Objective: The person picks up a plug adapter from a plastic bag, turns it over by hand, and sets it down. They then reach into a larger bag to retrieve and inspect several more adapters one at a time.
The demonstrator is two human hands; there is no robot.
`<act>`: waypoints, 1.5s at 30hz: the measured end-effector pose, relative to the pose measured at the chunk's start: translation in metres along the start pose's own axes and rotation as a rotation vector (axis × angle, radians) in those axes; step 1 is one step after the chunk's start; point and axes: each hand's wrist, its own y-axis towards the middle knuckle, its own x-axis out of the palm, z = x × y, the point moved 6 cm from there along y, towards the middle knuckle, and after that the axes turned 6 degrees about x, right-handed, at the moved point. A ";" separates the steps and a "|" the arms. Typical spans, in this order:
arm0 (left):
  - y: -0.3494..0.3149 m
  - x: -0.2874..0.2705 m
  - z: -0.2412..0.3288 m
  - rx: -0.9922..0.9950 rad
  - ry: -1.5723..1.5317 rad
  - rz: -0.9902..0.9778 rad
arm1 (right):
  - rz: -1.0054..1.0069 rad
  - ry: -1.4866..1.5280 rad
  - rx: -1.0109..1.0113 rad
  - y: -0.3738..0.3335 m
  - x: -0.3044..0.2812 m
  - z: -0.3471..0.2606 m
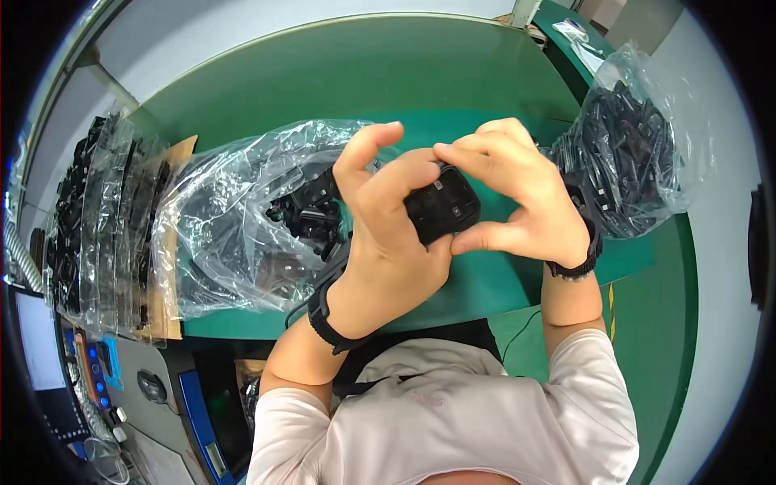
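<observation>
Between my two hands, above the green table mat, is a black plastic housing (443,205) with a recessed face turned up. My left hand (388,210) grips its left side, with thumb at the lower edge and index finger stretched away from it. From the right, my right hand (517,182) pinches it, fingertips at the upper edge and thumb at the lower right. Beside my left hand lies a clear plastic bag (218,218), its mouth toward me, with several black plastic parts (311,212) in it. Dark bands circle both wrists.
On the right stands a clear bag (622,153) full of black parts. Stacked trays of black parts (101,218) and a cardboard sheet (174,299) line the left. A computer mouse (152,386) rests on a grey surface at lower left. Behind the mat rises a green panel (364,69).
</observation>
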 end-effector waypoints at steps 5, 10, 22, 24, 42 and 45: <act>-0.002 -0.006 -0.004 -0.094 -0.061 -0.103 | 0.040 -0.004 -0.001 -0.003 -0.004 0.011; 0.006 -0.006 0.001 0.036 0.125 -0.354 | -0.106 0.977 0.387 -0.017 0.026 0.046; -0.005 -0.002 -0.007 -0.294 -0.277 -0.096 | -0.355 1.260 0.532 -0.031 0.065 0.044; -0.002 -0.007 -0.008 -0.282 -0.186 -0.151 | -0.418 1.123 0.557 -0.036 0.066 0.055; 0.007 -0.001 0.002 -0.140 -0.087 -0.342 | -0.095 0.292 0.073 -0.011 0.011 0.034; 0.012 0.000 0.006 -0.042 0.092 -0.396 | -0.076 0.253 0.046 -0.011 0.011 0.031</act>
